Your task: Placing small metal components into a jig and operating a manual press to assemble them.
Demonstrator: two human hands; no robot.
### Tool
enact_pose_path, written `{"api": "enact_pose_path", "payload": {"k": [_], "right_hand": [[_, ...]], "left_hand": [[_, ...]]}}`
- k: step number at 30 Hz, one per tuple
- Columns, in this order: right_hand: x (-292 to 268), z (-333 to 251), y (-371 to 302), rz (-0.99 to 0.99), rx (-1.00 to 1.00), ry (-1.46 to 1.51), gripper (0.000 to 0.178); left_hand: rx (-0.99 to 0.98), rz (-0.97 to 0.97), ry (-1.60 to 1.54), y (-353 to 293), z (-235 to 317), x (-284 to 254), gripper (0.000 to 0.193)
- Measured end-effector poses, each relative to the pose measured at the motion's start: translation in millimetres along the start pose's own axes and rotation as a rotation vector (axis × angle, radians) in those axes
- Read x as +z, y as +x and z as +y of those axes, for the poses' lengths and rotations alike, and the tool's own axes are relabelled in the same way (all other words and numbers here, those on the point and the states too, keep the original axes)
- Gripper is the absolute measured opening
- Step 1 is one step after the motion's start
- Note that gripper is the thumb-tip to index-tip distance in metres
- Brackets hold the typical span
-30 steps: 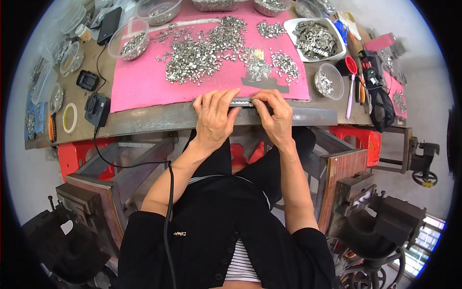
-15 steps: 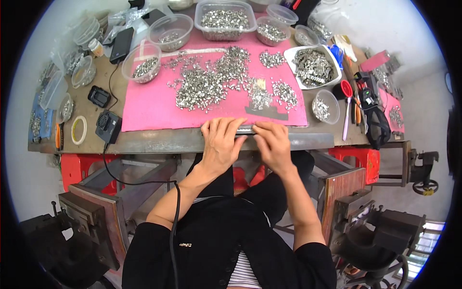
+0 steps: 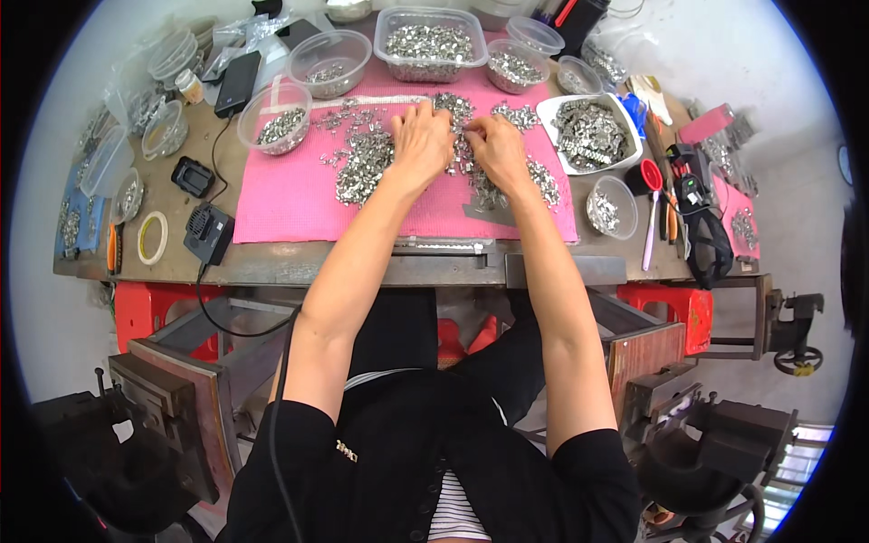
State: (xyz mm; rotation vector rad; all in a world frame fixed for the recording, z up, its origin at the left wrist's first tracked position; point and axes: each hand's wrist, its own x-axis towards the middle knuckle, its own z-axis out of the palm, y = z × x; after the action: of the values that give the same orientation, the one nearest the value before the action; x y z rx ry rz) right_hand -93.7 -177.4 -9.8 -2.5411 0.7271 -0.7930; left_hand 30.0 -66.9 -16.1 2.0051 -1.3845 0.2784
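Both hands, left hand (image 3: 422, 140) and right hand (image 3: 496, 149), rest on the heap of small metal parts (image 3: 362, 167) on the pink mat (image 3: 281, 204), fingers curled among the pieces; any pinch cannot be told.

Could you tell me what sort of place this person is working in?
Probably a small workshop bench for sorting or assembling metal hardware. Both hands, left hand and right hand, reach into loose metal pieces on a pink mat, beside clear plastic containers of similar parts.
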Motion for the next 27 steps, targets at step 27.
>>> {"api": "enact_pose_path", "payload": {"k": [27], "right_hand": [[-42.6,-46.3,-56.4,-0.075,-0.172,0.043,0.011]], "left_hand": [[-0.051,-0.162,-0.543,-84.7,13.1,-79.9,0.013]]}}
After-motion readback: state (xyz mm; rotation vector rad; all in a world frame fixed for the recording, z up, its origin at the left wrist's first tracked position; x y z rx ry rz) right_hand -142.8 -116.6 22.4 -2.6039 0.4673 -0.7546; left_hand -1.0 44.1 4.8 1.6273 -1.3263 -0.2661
